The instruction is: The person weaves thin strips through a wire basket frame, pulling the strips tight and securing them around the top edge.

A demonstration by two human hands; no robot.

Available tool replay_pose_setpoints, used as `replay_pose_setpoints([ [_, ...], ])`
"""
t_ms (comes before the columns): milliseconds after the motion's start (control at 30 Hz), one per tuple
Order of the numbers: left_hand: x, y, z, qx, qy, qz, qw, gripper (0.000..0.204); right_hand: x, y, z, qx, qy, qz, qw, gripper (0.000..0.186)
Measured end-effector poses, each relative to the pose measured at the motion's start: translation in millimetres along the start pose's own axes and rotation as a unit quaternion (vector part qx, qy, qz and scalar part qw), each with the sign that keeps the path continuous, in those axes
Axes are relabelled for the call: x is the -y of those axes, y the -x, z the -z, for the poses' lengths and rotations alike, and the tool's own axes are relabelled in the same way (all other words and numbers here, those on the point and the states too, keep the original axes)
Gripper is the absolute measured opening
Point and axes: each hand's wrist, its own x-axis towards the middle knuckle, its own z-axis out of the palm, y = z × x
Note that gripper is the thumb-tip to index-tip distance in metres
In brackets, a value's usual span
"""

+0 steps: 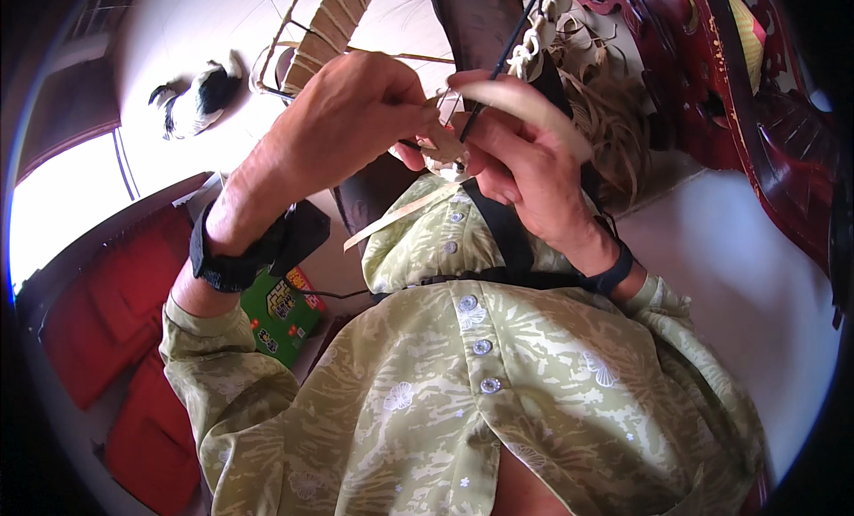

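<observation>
Hands (pixel 356 116) hold pale strip (pixel 525 102) near tan strands (pixel 609 129) and red furniture (pixel 752 147).

Interior room, pale glossy floor (pixel 721 258).
Carved, dark-red polished wooden furniture (pixel 772 173) at upper right; flat red cushions (pixel 111 311) at left, near a bright white patch of light (pixel 71 205).

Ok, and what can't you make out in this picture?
All in the head view:
Tan piece: partly hidden by the fingers of the left hand.
Braided pale cord: upper end cut off by the top edge.
Green box: partly hidden by the left sleeve.
Dark red carved furniture: cut off by the top edge.
</observation>
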Motion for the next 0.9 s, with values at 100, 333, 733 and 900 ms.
replay_pose_setpoints([
  [100,-2.9,-11.0,7.4,0.021,-0.019,-0.005,1.000,0.026,-0.6,-1.1,0.5,-0.002,-0.019,-0.001,1.000,0.026],
  [333,-9.9,-20.6,9.3,0.022,-0.070,0.038,0.997,0.021,-16.2,-12.5,22.5,0.110,0.027,-0.037,0.993,0.019],
  [733,-7.5,13.6,-8.8,-0.031,-0.140,-0.118,0.983,0.022,-30.3,-0.8,18.4,0.000,0.264,0.146,0.954,0.012],
  [900,8.5,7.2,-5.9,-0.028,-0.109,-0.174,0.978,0.015,-16.8,4.4,17.7,-0.025,0.360,0.200,0.911,0.008],
])
